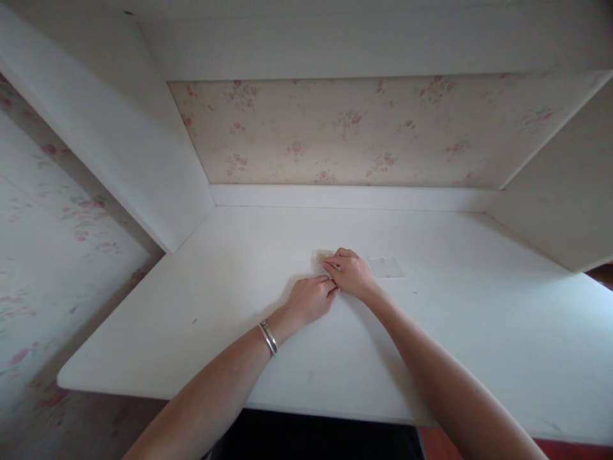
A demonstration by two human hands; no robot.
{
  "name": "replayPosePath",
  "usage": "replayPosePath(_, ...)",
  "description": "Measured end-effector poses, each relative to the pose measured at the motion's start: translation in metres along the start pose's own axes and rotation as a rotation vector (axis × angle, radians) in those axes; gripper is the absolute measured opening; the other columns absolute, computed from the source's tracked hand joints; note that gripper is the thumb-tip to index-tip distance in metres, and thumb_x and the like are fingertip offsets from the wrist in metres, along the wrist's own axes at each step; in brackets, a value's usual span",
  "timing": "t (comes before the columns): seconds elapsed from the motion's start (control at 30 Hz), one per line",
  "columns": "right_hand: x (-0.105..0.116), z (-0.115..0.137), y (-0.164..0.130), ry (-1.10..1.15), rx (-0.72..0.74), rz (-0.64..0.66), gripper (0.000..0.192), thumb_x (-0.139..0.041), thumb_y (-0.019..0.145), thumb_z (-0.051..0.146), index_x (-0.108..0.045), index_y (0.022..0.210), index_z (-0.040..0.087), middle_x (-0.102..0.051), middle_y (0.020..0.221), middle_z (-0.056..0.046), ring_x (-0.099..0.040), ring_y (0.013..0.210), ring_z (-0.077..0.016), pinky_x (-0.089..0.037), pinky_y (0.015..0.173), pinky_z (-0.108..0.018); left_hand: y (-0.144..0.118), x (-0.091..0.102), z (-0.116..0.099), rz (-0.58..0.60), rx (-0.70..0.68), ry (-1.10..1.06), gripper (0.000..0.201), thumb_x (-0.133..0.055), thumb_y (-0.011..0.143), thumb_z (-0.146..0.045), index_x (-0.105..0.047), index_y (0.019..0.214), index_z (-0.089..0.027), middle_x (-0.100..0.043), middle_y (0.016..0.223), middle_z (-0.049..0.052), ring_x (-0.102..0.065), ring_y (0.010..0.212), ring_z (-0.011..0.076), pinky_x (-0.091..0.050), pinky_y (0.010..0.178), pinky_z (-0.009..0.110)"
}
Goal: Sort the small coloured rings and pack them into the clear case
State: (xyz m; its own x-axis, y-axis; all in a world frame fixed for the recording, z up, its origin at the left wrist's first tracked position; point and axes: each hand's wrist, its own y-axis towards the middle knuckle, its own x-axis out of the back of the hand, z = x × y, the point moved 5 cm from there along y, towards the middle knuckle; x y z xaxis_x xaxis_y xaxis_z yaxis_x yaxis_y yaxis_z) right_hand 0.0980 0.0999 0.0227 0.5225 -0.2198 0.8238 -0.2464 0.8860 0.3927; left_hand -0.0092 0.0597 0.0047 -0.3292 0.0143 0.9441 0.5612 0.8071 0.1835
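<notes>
Both forearms cross the white counter (201, 268); left hand (311, 299) and right hand (352, 271), grips pinched together on a small pale patch (322, 257) beside a clear sticker (385, 267).

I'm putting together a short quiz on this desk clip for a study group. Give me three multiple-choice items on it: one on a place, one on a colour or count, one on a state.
1. Where does the clear flat piece lie?
A. on the desk beside the right hand
B. on the floor
C. on the upper shelf

2. What colour is the desk?
A. black
B. white
C. green

3. How do the two hands stand?
A. raised in the air
B. far apart at the desk's ends
C. down on the desk, close together

Answers:
1 A, the piece lies flat on the desktop next to the right hand.
2 B, the whole top is white.
3 C, the left hand, above the bracelet, meets the right over a small pale piece on the desk.
</notes>
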Motion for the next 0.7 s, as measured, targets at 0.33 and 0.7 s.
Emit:
replayPosePath(0.33,0.029,-0.039,-0.028,0.111,-0.218,-0.144,0.024,-0.05,0.085,0.033,-0.072,0.085,0.023,-0.059,0.071,0.0,-0.054,0.065,-0.0125,-0.039,0.064,-0.024,-0.001,0.002,-0.001,-0.05,-0.01,-0.044,0.028,-0.038,0.093,-0.03,-0.066,0.098,-0.027,-0.068,0.096,0.0,-0.064,0.087,0.0167,-0.049,0.074,0.028)
replayPosePath(0.7,0.023,-0.023,-0.042,0.078,-0.043,0.006,0.02,-0.052,0.085,0.03,-0.072,0.086,0.025,-0.063,0.076,-0.001,-0.054,0.072,-0.0135,-0.038,0.069,-0.025,0.004,0.021,0.026,-0.32,0.053,-0.146,0.022,-0.043,0.092,-0.028,-0.064,0.097,-0.022,-0.067,0.095,0.003,-0.062,0.086,0.0141,-0.046,0.078,0.025)
